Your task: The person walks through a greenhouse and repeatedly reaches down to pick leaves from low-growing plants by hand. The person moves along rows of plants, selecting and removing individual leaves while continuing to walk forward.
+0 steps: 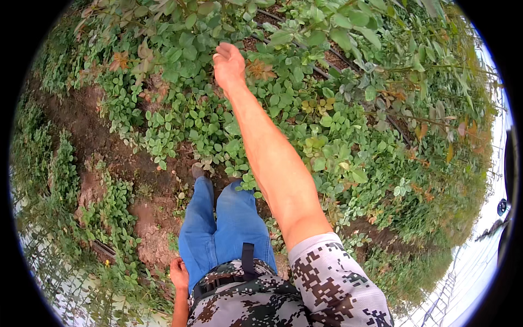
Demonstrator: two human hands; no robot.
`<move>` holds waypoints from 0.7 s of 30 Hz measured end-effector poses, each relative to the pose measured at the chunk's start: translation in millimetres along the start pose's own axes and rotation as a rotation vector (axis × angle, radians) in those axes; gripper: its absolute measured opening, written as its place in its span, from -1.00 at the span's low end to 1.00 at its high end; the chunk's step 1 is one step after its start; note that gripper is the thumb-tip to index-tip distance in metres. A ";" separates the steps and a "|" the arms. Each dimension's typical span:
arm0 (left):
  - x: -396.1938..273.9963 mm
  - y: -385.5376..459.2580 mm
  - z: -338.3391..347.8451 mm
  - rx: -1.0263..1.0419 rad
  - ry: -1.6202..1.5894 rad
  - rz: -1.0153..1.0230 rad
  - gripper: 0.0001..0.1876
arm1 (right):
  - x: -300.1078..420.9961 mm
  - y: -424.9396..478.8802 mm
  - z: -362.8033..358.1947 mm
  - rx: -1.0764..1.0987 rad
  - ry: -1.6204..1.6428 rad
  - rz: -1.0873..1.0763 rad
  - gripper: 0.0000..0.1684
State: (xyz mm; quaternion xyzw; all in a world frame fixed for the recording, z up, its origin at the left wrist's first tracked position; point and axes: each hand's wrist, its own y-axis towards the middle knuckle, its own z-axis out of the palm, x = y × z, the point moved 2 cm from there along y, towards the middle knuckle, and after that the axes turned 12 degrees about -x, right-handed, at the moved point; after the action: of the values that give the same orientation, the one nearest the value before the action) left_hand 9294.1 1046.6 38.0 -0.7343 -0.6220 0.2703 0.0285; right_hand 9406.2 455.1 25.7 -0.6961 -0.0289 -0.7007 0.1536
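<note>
My right hand (229, 67) is stretched far forward over low, rose-like bushes (184, 55). Its fingers are curled among the leaves, and I cannot see whether a stem lies in them. A cluster of reddish young leaves (260, 69) is just to the right of that hand. Down by my left hip, my left hand (178, 273) hangs beside my blue trousers (241, 212) with its fingers bent. Whether anything is inside it is hidden.
Black hoses or pipes (320, 71) run through the bed at upper right. Bare soil (157, 229) forms a path on my left, bordered by more plants (108, 204). Foliage (241, 180) reaches over my feet. A white, framed covering (461, 269) stands at the far right.
</note>
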 end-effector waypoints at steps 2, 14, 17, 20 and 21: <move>6.1 -1.2 -2.0 0.001 0.030 0.001 -0.89 | -11.4 34.6 -5.3 -0.128 0.046 -0.041 -0.54; 31.8 28.6 3.8 0.067 0.186 -0.108 -0.90 | -35.0 122.9 -2.2 -0.181 -0.266 -0.035 -0.65; 39.9 30.9 4.2 0.049 0.200 -0.077 -0.91 | -36.0 122.0 0.4 -0.154 -0.350 -0.050 -0.63; 41.4 31.0 1.4 0.039 0.229 -0.099 -0.92 | -39.3 111.4 4.9 -0.092 -0.385 -0.095 -0.59; 39.5 35.2 1.1 0.044 0.240 -0.101 -0.92 | -41.7 115.7 0.1 -0.102 -0.455 -0.249 -0.60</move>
State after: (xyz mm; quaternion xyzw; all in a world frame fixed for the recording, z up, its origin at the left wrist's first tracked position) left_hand 9328.3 1075.1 9.5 -0.7282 -0.6444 0.1924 0.1322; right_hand 9435.1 352.4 -35.4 -0.8337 -0.1126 -0.5403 0.0205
